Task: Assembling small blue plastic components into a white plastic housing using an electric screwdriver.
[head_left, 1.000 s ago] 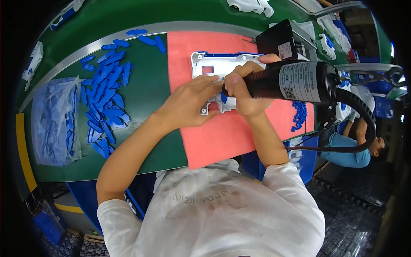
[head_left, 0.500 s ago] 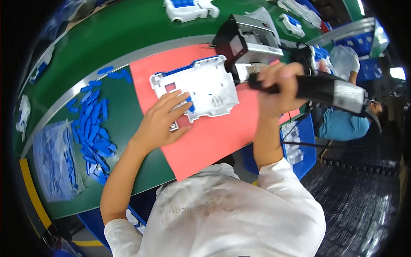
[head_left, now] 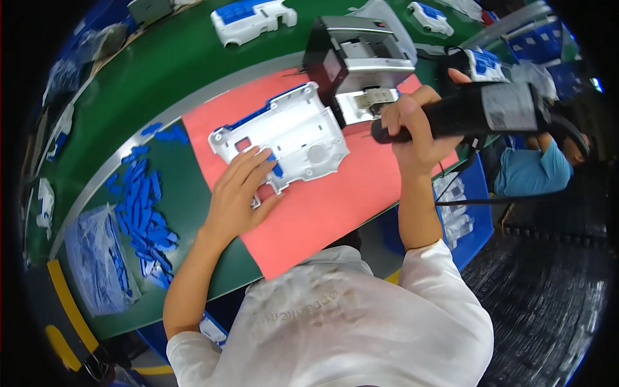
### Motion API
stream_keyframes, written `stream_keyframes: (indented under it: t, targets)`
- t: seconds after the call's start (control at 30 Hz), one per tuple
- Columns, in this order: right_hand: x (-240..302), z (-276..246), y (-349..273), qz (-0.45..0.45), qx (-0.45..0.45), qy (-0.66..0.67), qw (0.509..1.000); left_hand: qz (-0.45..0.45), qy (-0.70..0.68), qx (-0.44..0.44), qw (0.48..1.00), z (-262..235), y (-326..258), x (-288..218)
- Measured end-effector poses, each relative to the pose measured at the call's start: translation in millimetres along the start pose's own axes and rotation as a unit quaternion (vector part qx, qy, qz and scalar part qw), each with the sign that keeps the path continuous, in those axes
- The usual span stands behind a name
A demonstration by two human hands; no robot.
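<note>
The white plastic housing panel [head_left: 284, 138] lies flat on a red mat [head_left: 335, 200] that covers part of the green workbench [head_left: 193, 61], tilted so that its long side runs from lower left to upper right. Blue trim shows along its upper edge and through a small opening near the left hand's fingers. The left hand [head_left: 242, 193] rests palm down on the panel's lower left corner, fingers spread loosely over the plastic and pressing on it without gripping anything. The right hand [head_left: 412, 126] is wrapped tight around the black barrel of a powered screwdriver [head_left: 471, 113], which is held nearly level, just right of the panel; its tip end points left toward a grey and black machine [head_left: 361, 61] standing at the mat's upper edge. A black cable [head_left: 490, 200] trails from the tool down to the right.

Left of the mat, a heap of small blue plastic clips [head_left: 145, 206] lies on the green surface, and a clear bag [head_left: 93, 258] with more of them sits further left. More white and blue housings [head_left: 251, 19] lie at the far side of the bench. Another person in a blue shirt [head_left: 532, 174] sits at the right edge.
</note>
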State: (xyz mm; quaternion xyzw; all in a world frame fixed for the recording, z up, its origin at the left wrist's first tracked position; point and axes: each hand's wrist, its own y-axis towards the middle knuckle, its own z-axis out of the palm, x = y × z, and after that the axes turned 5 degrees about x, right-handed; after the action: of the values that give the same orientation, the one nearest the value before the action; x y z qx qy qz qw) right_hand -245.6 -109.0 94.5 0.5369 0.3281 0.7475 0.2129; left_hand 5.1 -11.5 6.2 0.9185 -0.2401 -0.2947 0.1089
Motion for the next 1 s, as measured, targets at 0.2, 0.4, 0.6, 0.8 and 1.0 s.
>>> stream_keyframes:
  t: [0.2,0.4,0.6,0.8,1.0]
  targets:
    - [-4.9,12.4,2.9,-0.114,-0.020,-0.088,0.989,0.020,-0.018,0.006,1.000,-2.1,3.1,5.0]
    - [-18.9,-36.8,27.6,-0.065,-0.060,-0.117,0.989,0.017,-0.024,-0.018,0.999,1.9,3.1,2.7]
    - [-16.5,-32.3,19.9,-0.017,-0.017,-0.116,0.993,0.014,-0.024,-0.017,0.999,1.6,2.9,-0.1]
    - [2.3,9.0,1.1,-0.010,0.030,-0.019,0.999,0.013,-0.024,-0.009,1.000,0.1,-1.8,5.9]
    - [-33.2,69.2,-37.4,0.068,0.174,-0.099,0.977,0.044,-0.020,-0.004,0.999,0.5,-1.8,6.4]
